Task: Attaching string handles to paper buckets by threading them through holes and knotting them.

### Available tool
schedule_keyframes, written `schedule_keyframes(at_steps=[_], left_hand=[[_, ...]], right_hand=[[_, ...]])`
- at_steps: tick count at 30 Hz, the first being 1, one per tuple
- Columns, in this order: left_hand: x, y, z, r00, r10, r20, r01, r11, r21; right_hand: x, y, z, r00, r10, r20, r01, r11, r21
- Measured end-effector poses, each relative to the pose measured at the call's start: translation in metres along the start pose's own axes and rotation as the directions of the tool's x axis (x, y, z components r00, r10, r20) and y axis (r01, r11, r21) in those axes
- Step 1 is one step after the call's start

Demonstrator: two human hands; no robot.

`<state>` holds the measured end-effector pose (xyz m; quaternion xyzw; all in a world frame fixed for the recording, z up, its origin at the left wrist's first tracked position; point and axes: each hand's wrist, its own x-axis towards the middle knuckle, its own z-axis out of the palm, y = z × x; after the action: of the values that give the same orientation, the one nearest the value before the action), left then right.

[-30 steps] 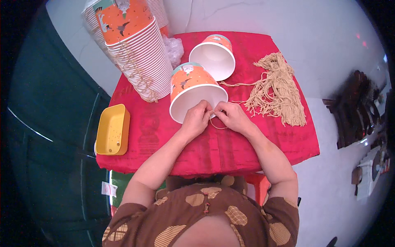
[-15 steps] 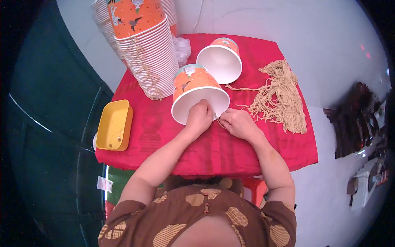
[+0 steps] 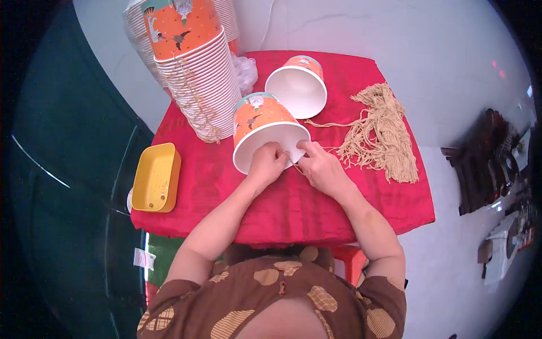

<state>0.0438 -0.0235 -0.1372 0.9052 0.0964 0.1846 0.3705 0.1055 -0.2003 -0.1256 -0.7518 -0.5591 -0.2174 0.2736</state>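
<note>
Gripping cup rim (image 3: 271,144) closer now

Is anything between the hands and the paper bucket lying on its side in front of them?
Nothing visible: the left hand and right hand already rest at the rim of the paper bucket, pinching a beige string.

Bright, even daylight with soft shadows; sharp at centre, while fisheye bending darkens the rim (corners go fully black).
</note>
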Motion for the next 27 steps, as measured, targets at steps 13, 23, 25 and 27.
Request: schedule_keyframes(at_steps=[13,23,25,27], left_hand=[[0.004,-0.001,0.002,0.976,-0.006,0.218,0.112,0.872,-0.476],[0.006,-0.004,0.001,0.976,-0.010,0.217,0.056,0.977,-0.206],[0.005,-0.006,0.001,0.967,0.012,0.255,0.041,0.978,-0.204],[0.002,-0.006,0.002,0.968,0.076,0.239,-0.029,0.981,-0.192]], right_hand=[[0.000,0.012,0.011,1.000,-0.008,0.029,0.003,0.986,0.166],[-0.001,0.013,0.009,0.995,0.019,0.101,-0.036,0.985,0.169],[-0.001,0.014,0.011,0.996,0.042,0.084,-0.059,0.976,0.211],[-0.002,0.017,0.014,0.997,0.032,0.071,-0.047,0.972,0.228]])
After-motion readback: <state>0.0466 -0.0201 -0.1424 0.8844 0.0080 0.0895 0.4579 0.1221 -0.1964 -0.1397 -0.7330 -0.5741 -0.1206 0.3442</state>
